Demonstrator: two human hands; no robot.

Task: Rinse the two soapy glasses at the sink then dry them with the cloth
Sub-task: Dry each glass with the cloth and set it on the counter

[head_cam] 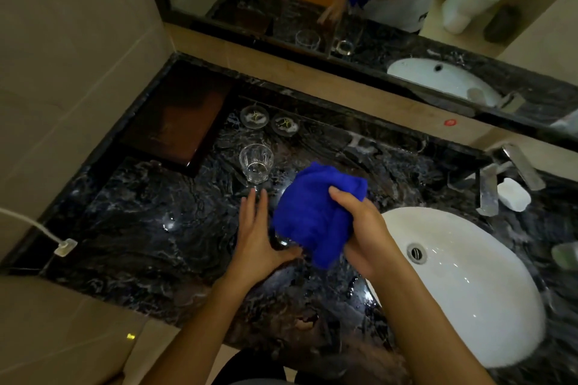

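right hand (359, 228) grips a bunched blue cloth (312, 216) over 1 clear glass (286, 241); left hand (259, 237), fingers extended, steadies it at 9 o'clock. brace its base firmly while wiping.

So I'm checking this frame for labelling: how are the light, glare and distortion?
Head view: dim overall; bright glare spots on the wet counter and sink; wide-angle bending curves the wall and mirror edges; the blue cloth in the right hand is saturated and hides most of the held glass; edges look soft.
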